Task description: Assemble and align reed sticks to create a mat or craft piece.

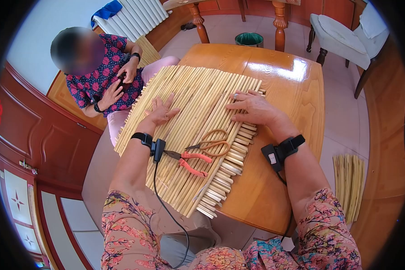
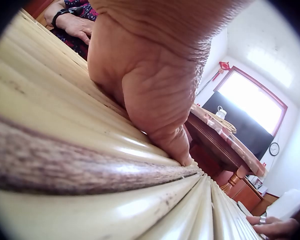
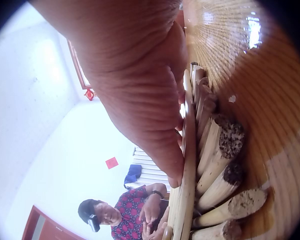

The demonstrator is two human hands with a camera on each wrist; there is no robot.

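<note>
A mat of pale peeled stalks, laid tightly side by side, covers the left part of the wooden table. My left hand rests on top of it with fingers spread; in the left wrist view the thumb presses on the stalks. My right hand lies at the mat's right edge, its fingers reaching over the outermost stalks. In the right wrist view its thumb touches a long edge stalk. Cut ends of shorter crosswise stalks stick out beneath that edge. Scissors and red-handled pliers lie on the mat.
The glossy wooden table extends to the right of the mat. Another person sits at the far left, hands together. A bundle of stalks lies on the floor at right. Behind stand a bin and a chair.
</note>
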